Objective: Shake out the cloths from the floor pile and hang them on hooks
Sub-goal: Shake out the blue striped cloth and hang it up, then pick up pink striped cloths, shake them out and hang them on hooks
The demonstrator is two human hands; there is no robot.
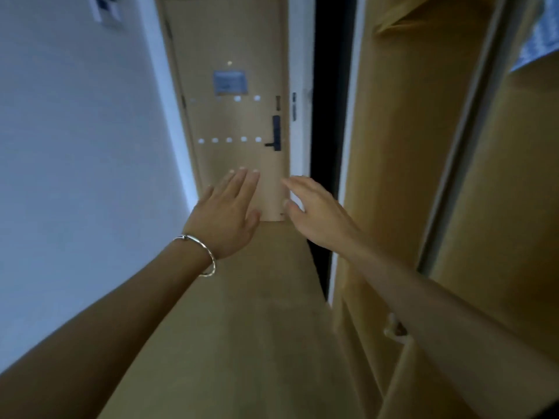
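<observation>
A person is reaching both bare arms down a narrow corridor, with a pale wall running along the left. The left hand, a thin silver bangle circling its wrist, is stretching forward flat, fingers released and holding nothing. Ahead of it a tan door is closing off the passage, and small pale round dots, possibly the hooks, are showing across it in rows; the picture is too soft to count them surely, though roughly five are sitting in the middle row, with fewer above and below. A dark lever handle is standing at the door's right edge. The right hand is hovering just beside the left, equally slack and empty, both about level and neither clearly nearer the door. Further right, tall wooden wardrobe panels are lining the corridor. No cloths and no floor pile are appearing anywhere in view, so the task's things are lying somewhere off camera and their direction from the two hands cannot be told; the bare floor below is showing nothing to pick up.
</observation>
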